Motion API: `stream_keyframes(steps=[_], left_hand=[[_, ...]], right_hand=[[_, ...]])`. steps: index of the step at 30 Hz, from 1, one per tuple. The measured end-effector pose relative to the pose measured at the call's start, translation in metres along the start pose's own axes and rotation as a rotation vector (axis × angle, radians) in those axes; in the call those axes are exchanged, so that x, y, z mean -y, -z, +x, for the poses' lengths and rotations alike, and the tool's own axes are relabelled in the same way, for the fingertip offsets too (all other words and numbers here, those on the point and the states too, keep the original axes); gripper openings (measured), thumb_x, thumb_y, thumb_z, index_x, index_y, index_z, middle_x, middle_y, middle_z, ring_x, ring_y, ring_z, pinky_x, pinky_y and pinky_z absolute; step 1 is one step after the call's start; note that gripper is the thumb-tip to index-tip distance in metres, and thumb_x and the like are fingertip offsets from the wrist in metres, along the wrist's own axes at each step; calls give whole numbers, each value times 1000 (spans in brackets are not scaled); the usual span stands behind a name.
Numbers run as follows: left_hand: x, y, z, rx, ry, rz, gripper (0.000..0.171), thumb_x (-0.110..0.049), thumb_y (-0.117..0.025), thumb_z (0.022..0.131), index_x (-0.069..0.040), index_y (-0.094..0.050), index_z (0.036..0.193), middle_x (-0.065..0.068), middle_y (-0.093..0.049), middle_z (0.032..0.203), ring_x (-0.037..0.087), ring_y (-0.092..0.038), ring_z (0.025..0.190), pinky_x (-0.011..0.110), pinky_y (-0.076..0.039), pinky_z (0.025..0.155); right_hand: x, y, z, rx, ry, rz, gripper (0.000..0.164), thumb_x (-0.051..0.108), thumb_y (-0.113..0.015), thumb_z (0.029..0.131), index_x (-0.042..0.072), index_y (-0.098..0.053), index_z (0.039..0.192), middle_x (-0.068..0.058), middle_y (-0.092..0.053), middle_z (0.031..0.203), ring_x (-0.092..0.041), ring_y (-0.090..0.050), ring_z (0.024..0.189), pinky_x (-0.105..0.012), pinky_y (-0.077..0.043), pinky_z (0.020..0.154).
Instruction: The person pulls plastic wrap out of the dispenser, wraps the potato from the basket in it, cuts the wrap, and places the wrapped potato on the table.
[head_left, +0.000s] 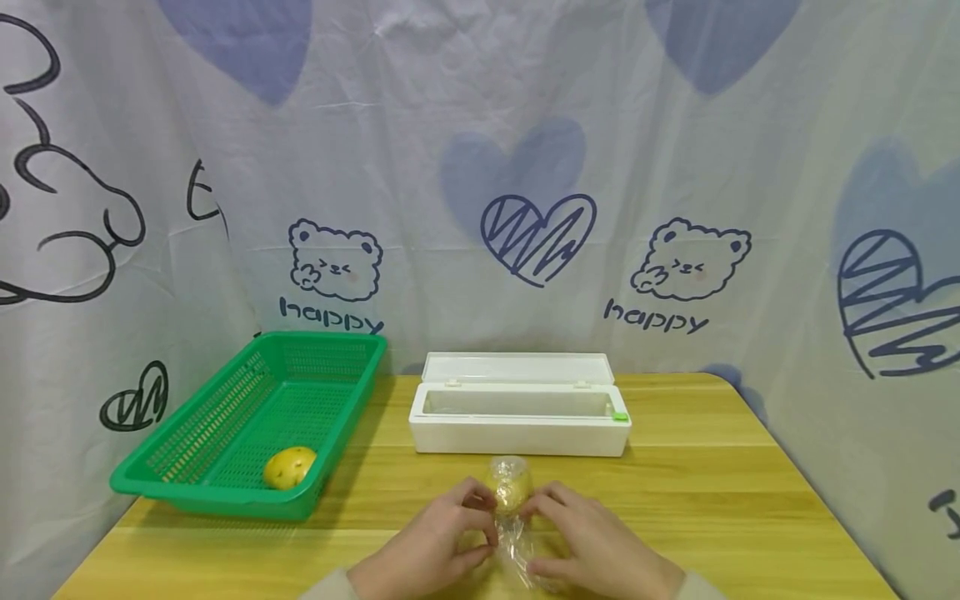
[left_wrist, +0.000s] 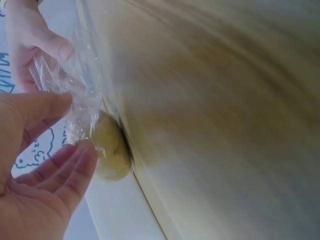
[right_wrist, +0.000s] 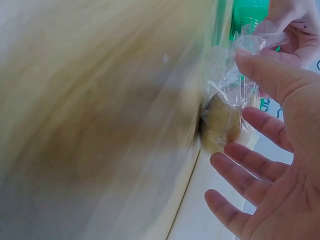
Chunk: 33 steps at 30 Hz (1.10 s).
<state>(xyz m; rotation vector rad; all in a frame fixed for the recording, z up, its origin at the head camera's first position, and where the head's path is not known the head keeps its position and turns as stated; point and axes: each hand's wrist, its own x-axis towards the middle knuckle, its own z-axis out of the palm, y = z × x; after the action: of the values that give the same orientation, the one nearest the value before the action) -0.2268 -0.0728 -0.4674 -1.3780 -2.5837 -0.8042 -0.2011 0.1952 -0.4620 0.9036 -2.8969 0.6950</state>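
Note:
A potato (head_left: 511, 490) wrapped in clear plastic film sits at the front middle of the table, its loose film (head_left: 516, 550) trailing toward me. My left hand (left_wrist: 37, 165) pinches this film near the potato between thumb and index finger; its other fingertips touch the potato's side. On the other side is my right hand (right_wrist: 280, 145), fingers spread and nearly straight. Its thumb lies against the film, well apart from the fingers, which reach alongside the potato. Both hands also show in the head view, left hand (head_left: 442, 542) and right hand (head_left: 592, 546).
Behind the wrapped potato stands a long white box (head_left: 517, 437), its lid (head_left: 517, 367) raised, with a small green piece at the right end. At left, a green plastic basket (head_left: 352, 400) holds another potato (head_left: 289, 467). A printed cloth (head_left: 450, 83) hangs around the wooden table (head_left: 712, 500).

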Motion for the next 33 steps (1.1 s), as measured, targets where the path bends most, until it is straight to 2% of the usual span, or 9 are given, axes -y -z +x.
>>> stream_keyframes(steps=[5, 9, 14, 18, 22, 26, 29, 33], left_hand=[[4, -1, -1, 18, -39, -4, 14, -9, -82, 92, -22, -77, 91, 0, -68, 134, 17, -68, 122, 29, -59, 105], [4, 1, -1, 47, -35, 1, 15, -9, -82, 92, -23, -76, 92, 1, -70, 135, 17, -69, 123, 30, -59, 105], [-2, 5, -3, 61, -26, 5, 16, -11, -83, 92, -22, -76, 102, 0, -69, 135, 14, -69, 121, 28, -60, 103], [-8, 6, -5, 45, -58, 53, 23, -17, -85, 91, -24, -75, 111, -4, -69, 130, 7, -67, 113, 24, -59, 95], [-11, 3, -5, 29, -118, 134, 14, -24, -87, 90, -26, -79, 101, -9, -69, 116, -1, -61, 99, 15, -53, 85], [-7, -3, -3, 26, -166, 203, 7, -23, -88, 87, -26, -82, 89, -12, -67, 100, -5, -54, 87, 7, -44, 77], [-5, -6, -3, 39, -170, 223, 8, -20, -88, 85, -26, -82, 87, -14, -66, 96, -7, -51, 83, 5, -41, 74], [-4, -7, -2, 58, -143, 218, 8, -19, -87, 86, -25, -82, 88, -13, -67, 96, -7, -53, 83, 5, -43, 73]], right_hand=[[-4, 0, -1, -14, 19, 0, 56, 64, -75, 92, 26, -67, 132, 12, -64, 134, -13, -65, 119, -46, -58, 101], [-5, 1, -5, -27, 43, -37, 55, 66, -77, 89, 28, -68, 128, 12, -64, 135, -13, -64, 120, -48, -57, 102], [-3, 1, -9, -23, 82, -58, 38, 61, -83, 86, 36, -70, 111, 15, -66, 131, -12, -63, 118, -46, -55, 100], [-2, 0, -9, -10, 106, -63, 26, 53, -88, 84, 38, -71, 98, 16, -66, 124, -8, -60, 113, -43, -54, 97], [-3, -4, -7, -11, 136, -79, 19, 42, -90, 84, 36, -74, 90, 18, -65, 114, -1, -58, 104, -36, -52, 90], [-5, -6, -5, -5, 153, -62, 11, 40, -87, 88, 35, -77, 88, 20, -65, 108, 4, -56, 96, -29, -49, 84], [-5, -8, -4, -7, 162, -44, 9, 39, -86, 90, 34, -78, 87, 21, -64, 104, 5, -54, 93, -25, -47, 81], [-5, -9, -3, -36, 175, -59, 8, 37, -85, 91, 34, -79, 86, 20, -64, 102, 5, -55, 93, -23, -48, 80]])
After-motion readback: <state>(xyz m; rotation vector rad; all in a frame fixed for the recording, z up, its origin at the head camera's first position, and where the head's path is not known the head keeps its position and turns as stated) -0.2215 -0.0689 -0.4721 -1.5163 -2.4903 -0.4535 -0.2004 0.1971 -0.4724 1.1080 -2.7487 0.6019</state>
